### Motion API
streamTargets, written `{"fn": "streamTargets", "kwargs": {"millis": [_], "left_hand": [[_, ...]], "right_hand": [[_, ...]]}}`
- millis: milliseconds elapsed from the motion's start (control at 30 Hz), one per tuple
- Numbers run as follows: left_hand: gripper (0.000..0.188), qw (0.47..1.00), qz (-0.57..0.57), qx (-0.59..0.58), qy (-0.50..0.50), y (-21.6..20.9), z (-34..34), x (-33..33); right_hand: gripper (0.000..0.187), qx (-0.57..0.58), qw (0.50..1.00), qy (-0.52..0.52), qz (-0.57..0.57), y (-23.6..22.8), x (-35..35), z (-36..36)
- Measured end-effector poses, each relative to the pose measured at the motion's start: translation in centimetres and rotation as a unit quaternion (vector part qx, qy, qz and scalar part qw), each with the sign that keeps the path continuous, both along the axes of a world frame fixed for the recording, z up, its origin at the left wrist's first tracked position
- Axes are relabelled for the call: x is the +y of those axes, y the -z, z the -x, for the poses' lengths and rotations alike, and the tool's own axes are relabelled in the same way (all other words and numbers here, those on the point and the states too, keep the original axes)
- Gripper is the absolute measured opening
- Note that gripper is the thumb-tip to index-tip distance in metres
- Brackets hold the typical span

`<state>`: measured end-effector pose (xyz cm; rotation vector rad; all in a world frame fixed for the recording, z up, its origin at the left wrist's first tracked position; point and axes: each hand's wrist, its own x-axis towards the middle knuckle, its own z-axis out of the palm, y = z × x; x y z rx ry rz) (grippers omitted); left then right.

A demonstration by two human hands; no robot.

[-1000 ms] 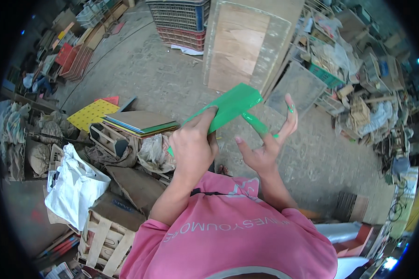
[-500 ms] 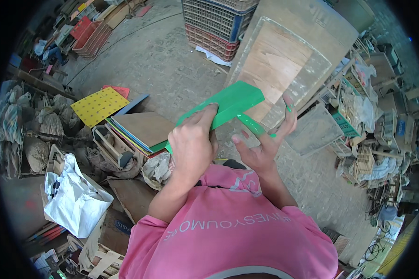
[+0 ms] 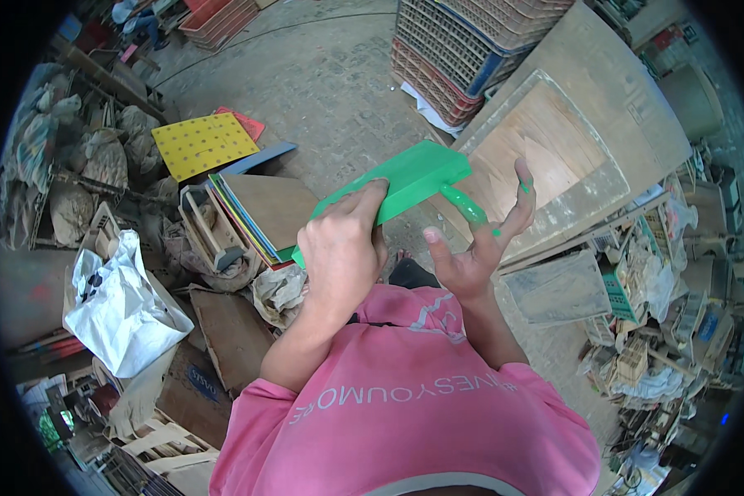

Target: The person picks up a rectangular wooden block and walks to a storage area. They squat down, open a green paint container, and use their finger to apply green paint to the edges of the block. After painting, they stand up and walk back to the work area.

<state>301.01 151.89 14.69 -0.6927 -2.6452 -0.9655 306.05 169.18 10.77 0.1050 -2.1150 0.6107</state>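
My left hand (image 3: pixel 343 244) is closed around a flat green board (image 3: pixel 422 161), held tilted in front of my chest with its thick edge facing me. The thumb side of the hand lies over the near edge, and part of the board is hidden behind it. Wet green paint coats the index finger of my right hand (image 3: pixel 471 260). That fingertip touches the board's edge close to its right end. The other visible fingers are spread apart, with smaller green spots on them, and grip nothing.
Coloured panels with a brown one on top (image 3: pixel 277 207) lean to the left, near a yellow dotted sheet (image 3: pixel 202 146). A white bag (image 3: pixel 124 306) lies lower left. Stacked crates (image 3: pixel 471 50) and a large wooden board (image 3: pixel 636 107) stand ahead; clutter lines the right.
My right index fingertip has moved along the board's edge toward its right end. The left hand keeps its hold. The surroundings have shifted in the view, as my head turned.
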Motion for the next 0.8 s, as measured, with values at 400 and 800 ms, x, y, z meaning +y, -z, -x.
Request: {"fn": "streamTargets", "kwargs": {"millis": [400, 800], "left_hand": [[0.046, 0.998, -0.012, 0.011, -0.060, 0.2, 3.3, 3.7], [0.045, 0.995, 0.006, -0.017, -0.096, -0.5, 6.1, 8.9]], "right_hand": [[0.043, 0.004, 0.997, -0.077, 0.029, 0.5, 3.5, 5.0], [0.041, 0.019, 0.995, -0.082, 0.043, -0.6, 10.7, 9.5]]}}
